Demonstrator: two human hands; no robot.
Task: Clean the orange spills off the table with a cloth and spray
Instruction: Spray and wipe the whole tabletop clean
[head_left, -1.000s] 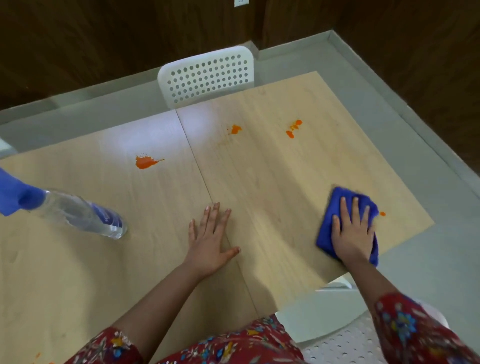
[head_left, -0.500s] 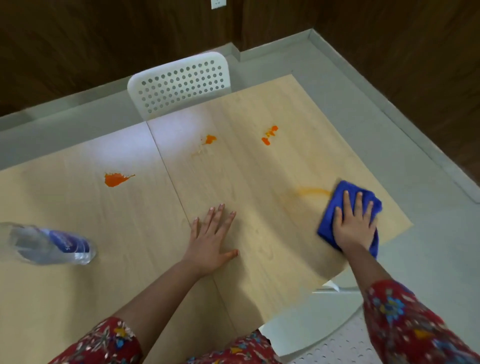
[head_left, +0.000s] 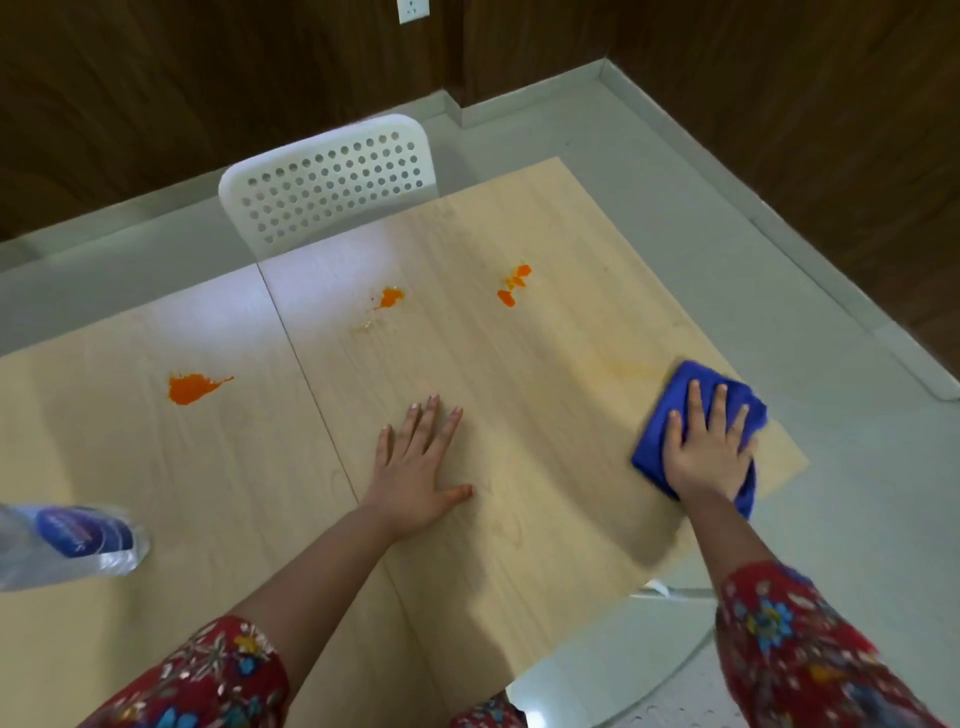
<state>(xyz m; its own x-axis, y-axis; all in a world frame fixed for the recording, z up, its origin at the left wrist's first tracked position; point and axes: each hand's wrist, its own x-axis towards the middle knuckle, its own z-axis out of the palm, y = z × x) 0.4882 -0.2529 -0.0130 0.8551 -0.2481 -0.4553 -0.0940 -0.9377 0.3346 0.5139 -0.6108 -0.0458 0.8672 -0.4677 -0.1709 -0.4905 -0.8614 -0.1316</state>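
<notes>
Presently a folded blue cloth (head_left: 653, 449) is pressed flat to the wooden table (head_left: 519, 545) under the right hand (head_left: 706, 457), at the near corner far to the right of the white perforated chair (head_left: 332, 182). The fingers (head_left: 698, 405) are spread straight over the cloth. Nothing is gripped, and the cloth is only held down by the palm. The left hand (head_left: 415, 467) is laid flat on bare wood, fingers extended and grasping nothing, nearer than the chair and a little to its right, apparently as a brace.

A faint orange smear (head_left: 623, 370) is seen just beyond the cloth, on the chair side, so this patch is judged unfinished. Firm, even pressure should be applied through the whole palm, and the smear covered in overlapping passes. A clean fold should be turned under once the face is stained, lest colour be spread rather than lifted. As the table edge is close, strokes are better directed inward.

Three spills are untouched: a cluster of drops (head_left: 514, 285) and a small blot (head_left: 390, 297) before the chair, and a larger splash (head_left: 195, 388) to its left. The clear spray bottle (head_left: 72, 540), blurred, appears to lie far left of the chair, well apart from both hands.
</notes>
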